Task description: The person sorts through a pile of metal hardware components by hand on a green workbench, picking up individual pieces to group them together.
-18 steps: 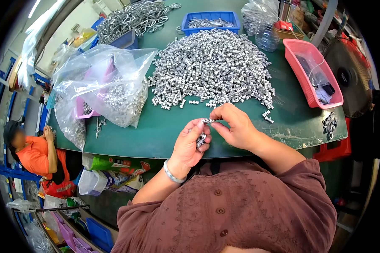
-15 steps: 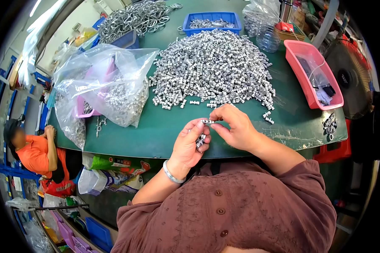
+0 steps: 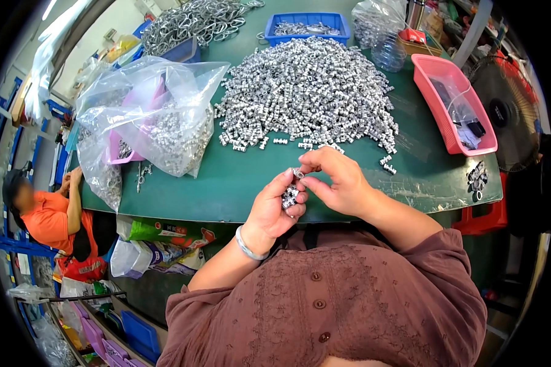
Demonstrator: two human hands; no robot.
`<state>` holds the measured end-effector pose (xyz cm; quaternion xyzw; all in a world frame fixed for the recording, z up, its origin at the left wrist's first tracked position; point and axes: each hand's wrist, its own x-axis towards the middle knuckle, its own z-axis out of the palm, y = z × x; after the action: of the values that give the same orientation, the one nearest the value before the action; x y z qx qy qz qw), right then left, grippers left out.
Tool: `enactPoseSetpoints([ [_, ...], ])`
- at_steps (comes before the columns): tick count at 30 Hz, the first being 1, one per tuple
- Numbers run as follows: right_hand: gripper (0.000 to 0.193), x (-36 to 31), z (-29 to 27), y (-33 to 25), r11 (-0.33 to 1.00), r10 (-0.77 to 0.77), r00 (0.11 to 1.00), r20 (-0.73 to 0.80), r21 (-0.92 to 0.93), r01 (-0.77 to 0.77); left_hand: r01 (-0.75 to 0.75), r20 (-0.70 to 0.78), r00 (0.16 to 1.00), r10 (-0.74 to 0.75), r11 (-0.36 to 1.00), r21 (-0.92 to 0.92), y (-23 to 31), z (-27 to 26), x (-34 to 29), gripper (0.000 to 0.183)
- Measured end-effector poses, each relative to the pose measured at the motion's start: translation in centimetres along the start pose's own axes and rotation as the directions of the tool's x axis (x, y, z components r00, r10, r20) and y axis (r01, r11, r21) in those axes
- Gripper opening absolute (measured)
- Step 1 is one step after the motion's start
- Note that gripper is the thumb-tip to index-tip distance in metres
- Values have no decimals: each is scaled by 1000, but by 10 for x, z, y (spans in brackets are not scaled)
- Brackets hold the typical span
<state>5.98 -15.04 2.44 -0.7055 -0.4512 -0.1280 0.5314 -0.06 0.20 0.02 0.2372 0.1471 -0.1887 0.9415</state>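
My left hand (image 3: 273, 205) is closed, palm up, around several small silver ribbed metal pieces (image 3: 290, 197). Between its thumb and forefinger one more ribbed metal piece (image 3: 297, 174) is pinched, its round open end showing. My right hand (image 3: 340, 183) meets this piece from the right, thumb and forefinger curled about it; the exact contact is too small to make out. Just beyond both hands, a large pile of the same metal pieces (image 3: 306, 92) covers the middle of the green table (image 3: 239, 189). A few strays lie along its near edge.
A clear plastic bag (image 3: 183, 134) with a pink scoop (image 3: 125, 150) lies left. Behind stand a blue tray (image 3: 275, 38) and heaped metal rings (image 3: 193, 27). At right are a pink basket (image 3: 434, 104), dark rings (image 3: 477, 177) and a fan (image 3: 502, 113). A person in orange (image 3: 55, 220) sits left.
The pinched metal piece has turned from lying sideways to showing its round end. My right fingers have shifted slightly around it. The seated person's hands have moved a little.
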Motion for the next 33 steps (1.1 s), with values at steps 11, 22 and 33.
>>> enactPoseSetpoints([
  [11, 30, -4, -2, 1, 1000, -16, 1000, 9, -4, 16, 75, 36, 997, -72, 993, -94, -4, 1, 1, 16],
  [22, 19, -2, -2, 2, 998, -63, 997, 44, -27, 64, 63, -12, 998, -65, 993, -98, -5, -1, 2, 17],
  [33, 19, -1, -10, -1, 997, -61, 977, 205, -31, 69, -31, -68, 997, 31, 1000, -1, 8, -3, -9, 16],
])
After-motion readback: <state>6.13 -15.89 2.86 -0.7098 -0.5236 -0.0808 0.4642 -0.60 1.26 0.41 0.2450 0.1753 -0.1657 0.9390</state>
